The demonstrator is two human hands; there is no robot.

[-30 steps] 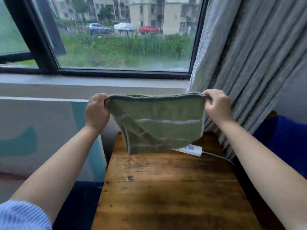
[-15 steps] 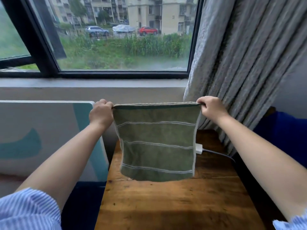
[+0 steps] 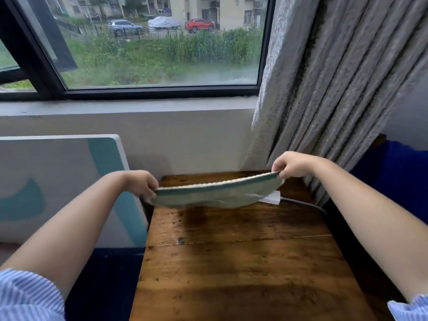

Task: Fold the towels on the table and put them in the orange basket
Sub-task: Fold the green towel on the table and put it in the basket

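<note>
We see the left hand and the right hand each pinching a corner of the green towel, which hangs stretched between them above the far end of the wooden table. A white power adapter lies just beneath the towel's right side, near the grey curtain.

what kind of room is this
Probably a room in a home, maybe a bedroom: a wooden table stands under a window with a grey curtain, and flats and parked cars show outside.
</note>
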